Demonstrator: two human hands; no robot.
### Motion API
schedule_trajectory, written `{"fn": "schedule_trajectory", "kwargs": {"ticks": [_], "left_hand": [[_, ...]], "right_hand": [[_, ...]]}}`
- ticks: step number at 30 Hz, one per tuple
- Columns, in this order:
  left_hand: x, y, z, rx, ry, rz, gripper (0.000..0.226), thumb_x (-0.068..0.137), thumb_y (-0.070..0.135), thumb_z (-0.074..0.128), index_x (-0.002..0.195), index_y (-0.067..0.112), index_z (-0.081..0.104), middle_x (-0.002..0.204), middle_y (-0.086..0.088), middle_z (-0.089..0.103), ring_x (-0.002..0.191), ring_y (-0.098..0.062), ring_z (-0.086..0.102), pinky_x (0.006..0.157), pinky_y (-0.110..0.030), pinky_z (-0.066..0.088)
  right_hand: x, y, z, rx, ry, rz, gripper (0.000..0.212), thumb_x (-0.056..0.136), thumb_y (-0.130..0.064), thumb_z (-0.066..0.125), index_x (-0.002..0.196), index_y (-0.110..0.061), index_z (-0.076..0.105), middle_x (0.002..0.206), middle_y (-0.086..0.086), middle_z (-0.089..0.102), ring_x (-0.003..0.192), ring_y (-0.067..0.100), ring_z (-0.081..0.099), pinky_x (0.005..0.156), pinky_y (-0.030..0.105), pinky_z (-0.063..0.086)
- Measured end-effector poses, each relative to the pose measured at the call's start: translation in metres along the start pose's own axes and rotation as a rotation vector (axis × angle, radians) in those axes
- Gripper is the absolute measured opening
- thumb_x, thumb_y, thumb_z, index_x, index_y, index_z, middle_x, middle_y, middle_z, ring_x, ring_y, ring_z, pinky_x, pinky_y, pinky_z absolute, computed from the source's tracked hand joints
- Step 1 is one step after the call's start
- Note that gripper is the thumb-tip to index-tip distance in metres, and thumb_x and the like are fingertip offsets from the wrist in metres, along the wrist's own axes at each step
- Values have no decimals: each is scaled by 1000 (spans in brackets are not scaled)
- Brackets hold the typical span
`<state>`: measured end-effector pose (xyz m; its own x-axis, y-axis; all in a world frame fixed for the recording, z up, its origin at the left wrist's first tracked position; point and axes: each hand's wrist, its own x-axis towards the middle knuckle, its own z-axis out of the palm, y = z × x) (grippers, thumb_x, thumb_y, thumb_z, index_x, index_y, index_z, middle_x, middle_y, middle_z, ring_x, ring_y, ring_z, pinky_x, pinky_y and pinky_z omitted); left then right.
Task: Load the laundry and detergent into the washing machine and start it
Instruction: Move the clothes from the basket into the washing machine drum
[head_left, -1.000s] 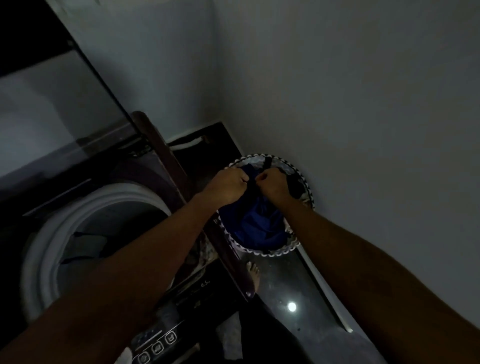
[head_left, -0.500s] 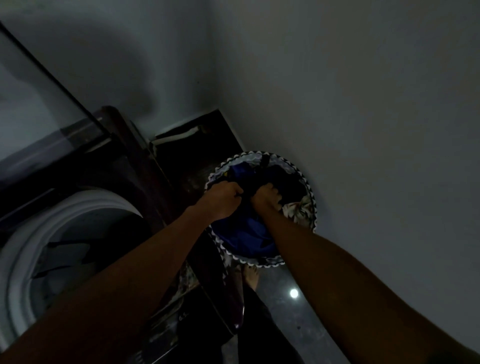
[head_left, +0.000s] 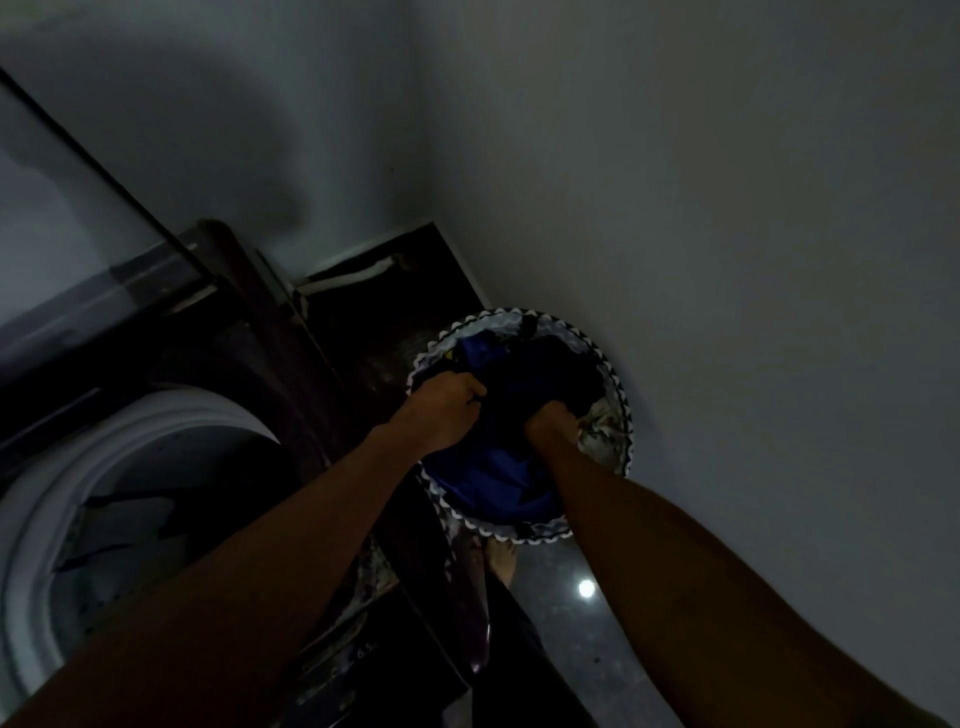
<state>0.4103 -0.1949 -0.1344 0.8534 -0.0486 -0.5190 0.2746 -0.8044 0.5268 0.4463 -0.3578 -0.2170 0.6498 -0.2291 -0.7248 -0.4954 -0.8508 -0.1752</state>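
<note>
Your left hand (head_left: 445, 410) grips a bunch of the blue garment (head_left: 493, 467) inside the laundry basket (head_left: 621, 415); just beside it, your right hand (head_left: 550, 421) is buried in the dark clothes, its grip hidden. You're gathering a load; next, lift it leftward into the washing machine's open drum (head_left: 130, 467).

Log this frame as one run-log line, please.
stage: gathering laundry | left hand: grips blue garment in laundry basket | right hand: dug into clothes, grip unclear | washing machine: open

Blue cloth laundry (head_left: 493, 467); glossy dark floor (head_left: 566, 613); matt wall (head_left: 727, 208)
</note>
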Motion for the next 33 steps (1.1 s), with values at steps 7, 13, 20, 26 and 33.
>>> {"fn": "schedule_trajectory", "kwargs": {"ticks": [7, 13, 20, 26, 33], "left_hand": [[-8, 3, 6, -51, -30, -64, 32, 96, 9, 51, 127, 8, 57, 125, -13, 59, 111, -24, 57, 87, -23, 42], [-7, 11, -4, -278, 3, 55, 91, 76, 7, 73, 152, 12, 24, 154, -9, 34, 140, -23, 35, 116, -39, 30], [-41, 43, -35, -553, 231, 57, 34, 80, 16, 78, 111, 6, 67, 107, -11, 70, 99, -21, 64, 84, -34, 52], [-66, 52, -72, -851, 304, 15, 39, 85, 34, 72, 113, 8, 66, 108, -8, 71, 99, -21, 68, 84, -36, 57], [-103, 37, -89, -1014, 364, 26, 40, 88, 33, 68, 123, 14, 61, 113, 4, 68, 105, -13, 65, 85, -24, 56]], "right_hand": [[-32, -4, -10, -159, 364, -184, 34, 90, -25, 47, 113, -9, 66, 133, 13, 49, 126, 33, 37, 103, 47, 29], [-76, -57, -47, -38, 417, -524, 29, 88, -10, 51, 60, -7, 53, 86, 16, 69, 71, 23, 57, 53, 30, 32], [-102, -86, -100, 887, -73, -427, 38, 89, -7, 50, 53, -18, 47, 58, 0, 48, 57, 12, 44, 59, 30, 40], [-101, -46, -131, 390, -257, -579, 32, 93, 10, 40, 103, -6, 66, 96, 3, 72, 95, 28, 61, 74, 15, 45], [-121, -39, -133, -149, -200, -607, 24, 92, -25, 50, 103, -13, 68, 106, 7, 67, 89, 22, 60, 81, 32, 51]]}}
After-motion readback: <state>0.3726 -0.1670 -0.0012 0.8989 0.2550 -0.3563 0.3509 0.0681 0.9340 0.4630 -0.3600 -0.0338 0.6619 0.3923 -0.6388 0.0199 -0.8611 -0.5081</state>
